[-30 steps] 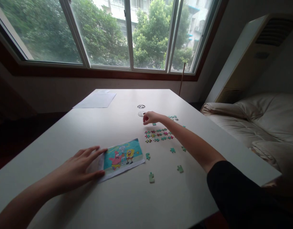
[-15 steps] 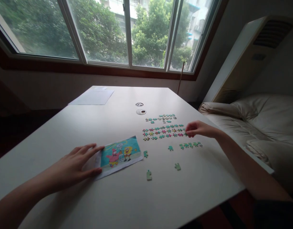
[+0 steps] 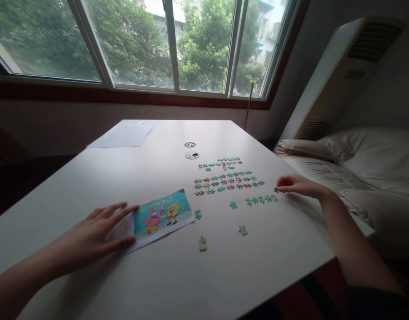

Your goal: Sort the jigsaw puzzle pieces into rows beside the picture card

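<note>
My left hand (image 3: 91,233) lies flat with spread fingers on the left end of a colourful cartoon picture card (image 3: 161,216) on the white table (image 3: 178,275). My right hand (image 3: 296,184) is out at the table's right side, fingers pinched on a small green puzzle piece (image 3: 276,190) at the right end of a short row of pieces (image 3: 260,199). Several more pieces lie in rows (image 3: 227,181) beyond that, and a smaller group (image 3: 221,163) farther back. Three loose pieces (image 3: 202,243) sit near the card.
A sheet of paper (image 3: 122,135) lies at the far left of the table. Two round cable holes (image 3: 191,154) sit mid-table. A window runs along the back. A cream sofa (image 3: 364,169) and a standing air conditioner (image 3: 334,75) are at the right, close to the table edge.
My right hand went from the far middle of the table, by the round holes, to the right side and now pinches a piece at the short row's end. The left hand stayed put.
</note>
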Demonstrator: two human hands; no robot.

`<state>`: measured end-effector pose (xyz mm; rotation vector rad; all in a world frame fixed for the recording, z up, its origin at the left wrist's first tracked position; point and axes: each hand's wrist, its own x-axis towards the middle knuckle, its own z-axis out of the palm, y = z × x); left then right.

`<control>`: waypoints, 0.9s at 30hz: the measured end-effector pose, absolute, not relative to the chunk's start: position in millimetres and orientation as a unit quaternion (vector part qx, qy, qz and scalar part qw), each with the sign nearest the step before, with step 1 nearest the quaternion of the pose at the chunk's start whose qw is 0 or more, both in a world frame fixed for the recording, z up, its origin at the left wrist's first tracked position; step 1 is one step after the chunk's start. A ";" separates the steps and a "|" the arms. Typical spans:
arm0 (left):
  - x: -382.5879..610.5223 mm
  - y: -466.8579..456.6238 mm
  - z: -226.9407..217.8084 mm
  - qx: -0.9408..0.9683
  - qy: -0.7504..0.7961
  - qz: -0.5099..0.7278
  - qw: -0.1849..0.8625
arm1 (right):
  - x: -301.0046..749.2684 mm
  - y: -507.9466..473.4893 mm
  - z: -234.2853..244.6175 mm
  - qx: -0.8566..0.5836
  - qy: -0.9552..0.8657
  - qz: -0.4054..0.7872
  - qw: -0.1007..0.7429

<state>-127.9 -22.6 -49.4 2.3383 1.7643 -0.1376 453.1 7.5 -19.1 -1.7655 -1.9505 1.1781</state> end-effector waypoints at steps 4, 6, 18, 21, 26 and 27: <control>-126.6 -22.3 -49.1 0.792 0.601 -0.040 0.101 | 453.9 4.7 -18.2 -0.606 -0.675 0.410 0.099; -125.9 -22.4 -48.8 0.792 0.601 -0.039 0.098 | 455.3 4.3 -19.1 -0.603 -0.677 0.413 0.093; -125.1 -22.9 -48.6 0.788 0.605 -0.051 0.100 | 463.7 7.7 -28.2 -0.611 -0.667 0.422 0.063; -124.9 -22.6 -49.2 0.788 0.606 -0.051 0.098 | 461.7 7.1 -27.1 -0.615 -0.669 0.415 0.060; -126.0 -21.8 -50.9 0.789 0.605 -0.052 0.097 | 461.6 5.2 -25.3 -0.608 -0.669 0.421 0.069; -126.3 -21.7 -51.1 0.788 0.605 -0.054 0.097 | 462.4 4.8 -25.3 -0.607 -0.668 0.423 0.071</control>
